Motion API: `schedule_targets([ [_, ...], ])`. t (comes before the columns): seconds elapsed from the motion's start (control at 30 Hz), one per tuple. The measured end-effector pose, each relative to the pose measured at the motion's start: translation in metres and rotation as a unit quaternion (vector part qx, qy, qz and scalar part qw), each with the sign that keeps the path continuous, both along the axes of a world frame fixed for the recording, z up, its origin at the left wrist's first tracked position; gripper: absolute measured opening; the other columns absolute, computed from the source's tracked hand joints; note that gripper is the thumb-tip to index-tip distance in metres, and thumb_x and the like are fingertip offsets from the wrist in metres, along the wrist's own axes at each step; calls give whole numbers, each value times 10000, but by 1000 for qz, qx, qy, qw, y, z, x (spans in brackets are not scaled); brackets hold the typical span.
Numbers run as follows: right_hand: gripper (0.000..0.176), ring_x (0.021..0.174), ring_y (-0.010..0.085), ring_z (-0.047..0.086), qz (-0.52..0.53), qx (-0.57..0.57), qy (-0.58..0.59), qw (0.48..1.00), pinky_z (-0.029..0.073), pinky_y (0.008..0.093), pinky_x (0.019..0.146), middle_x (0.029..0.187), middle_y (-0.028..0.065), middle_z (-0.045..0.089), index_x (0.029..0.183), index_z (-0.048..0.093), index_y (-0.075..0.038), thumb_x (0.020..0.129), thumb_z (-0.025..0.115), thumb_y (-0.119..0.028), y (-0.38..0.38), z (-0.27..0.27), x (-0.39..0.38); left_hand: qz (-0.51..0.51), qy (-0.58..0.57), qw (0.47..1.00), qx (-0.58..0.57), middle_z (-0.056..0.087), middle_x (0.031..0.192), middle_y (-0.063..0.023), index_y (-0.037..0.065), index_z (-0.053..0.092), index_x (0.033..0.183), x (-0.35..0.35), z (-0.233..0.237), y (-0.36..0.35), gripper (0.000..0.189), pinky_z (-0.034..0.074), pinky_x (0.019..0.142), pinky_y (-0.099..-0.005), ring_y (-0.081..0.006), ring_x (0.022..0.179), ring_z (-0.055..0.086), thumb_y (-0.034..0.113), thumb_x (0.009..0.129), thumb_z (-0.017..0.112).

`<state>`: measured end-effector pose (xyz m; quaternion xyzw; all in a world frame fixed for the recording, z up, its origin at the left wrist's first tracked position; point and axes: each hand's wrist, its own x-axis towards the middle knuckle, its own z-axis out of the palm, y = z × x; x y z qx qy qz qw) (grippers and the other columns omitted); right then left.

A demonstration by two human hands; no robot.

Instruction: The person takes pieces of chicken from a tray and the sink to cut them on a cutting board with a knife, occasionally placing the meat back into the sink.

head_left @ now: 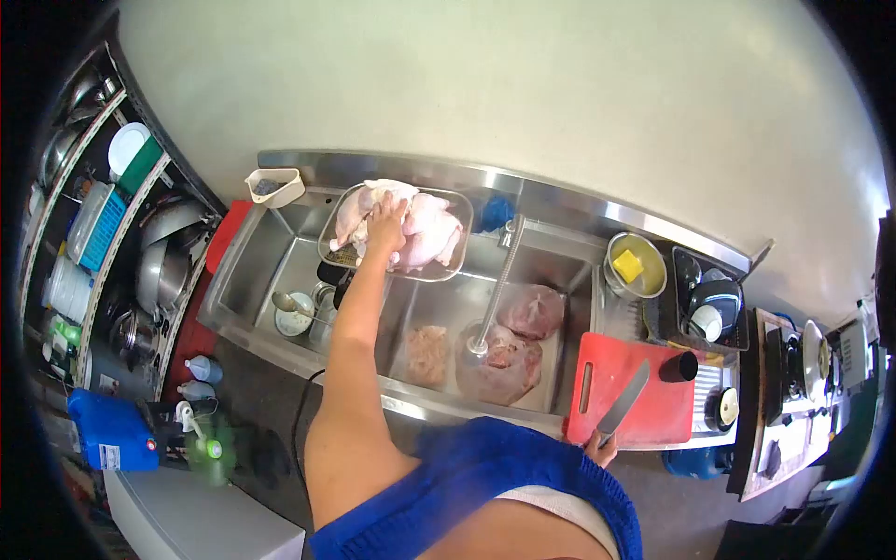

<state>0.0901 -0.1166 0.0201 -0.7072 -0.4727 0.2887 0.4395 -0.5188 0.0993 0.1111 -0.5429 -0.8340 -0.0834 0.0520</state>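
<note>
My left hand [385,233] lies on raw whole chickens [435,229] with its fingers spread. The pale chickens are heaped in a metal tray [431,277], which sits across the sink divider toward the back. At the lower right, my right hand [602,451] is closed round the handle of a large kitchen knife [625,401]. Its broad blade points up and away over a red cutting board [667,411]. A black cup-shaped object [679,367] is on the board. The knife handle is mostly hidden by my fingers.
Bagged dark meat [532,312] and a pinkish pack [427,355] lie in the right sink basin under a hose sprayer [478,346]. Dishes and a ladle [285,301] fill part of the left basin. A bowl with a yellow sponge [628,265] stands beside a black dish rack [686,271].
</note>
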Motion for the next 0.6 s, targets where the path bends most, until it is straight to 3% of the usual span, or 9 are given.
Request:
schedule_targets([
  [0.07,147,517,150,539,9,147,-58,987,442,344,479,641,83,585,950,606,33,876,612,-94,6,-27,7,-3,5,1000,4,179,1596,-146,299,472,1416,2,0,-3,706,309,1109,-552,-438,1388,293,84,762,633],
  [0.17,135,493,121,516,37,217,-92,971,424,323,451,631,69,576,929,609,27,872,617,-95,12,-25,6,-17,-3,1000,-5,199,1583,-178,315,545,1355,4,0,-4,610,313,1102,-559,-456,1368,309,126,782,637],
  [0.23,108,477,99,500,-3,37,54,998,403,296,431,609,45,554,906,599,13,879,612,-91,5,-2,-4,-19,-12,999,43,259,1550,-219,296,601,1299,15,0,-4,519,316,1096,-562,-465,1353,323,164,798,636],
  [0.27,86,468,94,489,-4,20,60,998,392,286,419,586,17,525,901,582,1,891,602,-81,7,-20,5,-49,-32,992,113,323,1508,-249,259,610,1292,14,-4,2,510,306,1102,-551,-469,1350,324,172,792,653],
  [0.43,105,439,96,493,13,22,111,993,389,290,394,559,25,517,875,582,-10,885,620,-107,10,-21,12,-125,-130,958,222,421,1429,-254,157,607,1291,89,78,-11,509,296,1114,-504,-442,1338,351,176,787,675],
  [0.5,118,425,106,502,14,24,42,999,390,284,390,553,31,520,855,578,-14,881,625,-119,12,-37,22,-212,-199,904,315,516,1343,-230,117,613,1260,131,114,-25,461,333,1094,-477,-381,1289,436,132,801,660],
  [0.57,117,420,112,506,19,15,58,998,389,286,385,548,31,518,848,576,-14,881,622,-117,10,-31,23,-284,-250,855,355,612,1226,-140,86,651,1186,179,140,-41,380,456,985,-391,-284,1148,580,23,812,646],
  [0.6,117,414,117,511,24,9,75,997,389,288,380,543,30,516,840,573,-14,881,619,-114,11,-27,22,-302,-328,836,318,628,1190,-129,73,656,1169,207,158,-56,348,480,945,-370,-260,1109,602,12,827,637],
])
